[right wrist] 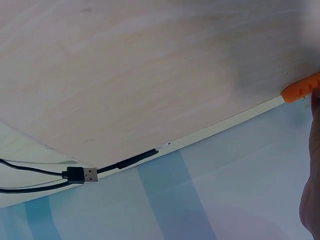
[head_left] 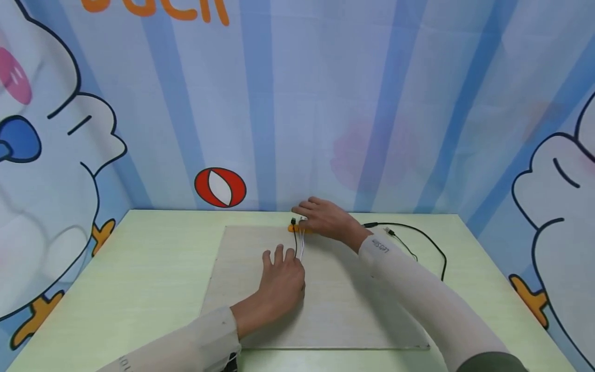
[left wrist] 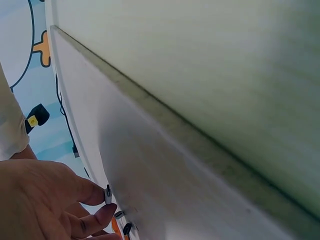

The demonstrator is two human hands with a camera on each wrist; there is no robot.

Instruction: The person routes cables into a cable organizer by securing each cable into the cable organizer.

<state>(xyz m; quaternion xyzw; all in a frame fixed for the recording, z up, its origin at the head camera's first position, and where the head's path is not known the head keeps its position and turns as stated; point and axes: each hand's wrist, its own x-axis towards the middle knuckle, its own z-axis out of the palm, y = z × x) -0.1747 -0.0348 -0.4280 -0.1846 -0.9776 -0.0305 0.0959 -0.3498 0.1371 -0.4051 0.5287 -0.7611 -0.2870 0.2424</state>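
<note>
My left hand is over the grey board in the head view, below two white cables and a black cable. In the left wrist view its thumb and a finger pinch a small white cable connector. An orange cable holder sits at the board's far edge, the cables running from it. My right hand reaches over that holder, thumb right at it and other fingers extended leftward. The right wrist view catches one digit against the orange holder; whether it grips I cannot tell.
The grey board lies on a pale green table. At its far right are a thick black cable and a thinner one with a USB plug. A printed blue curtain stands behind the table's far edge.
</note>
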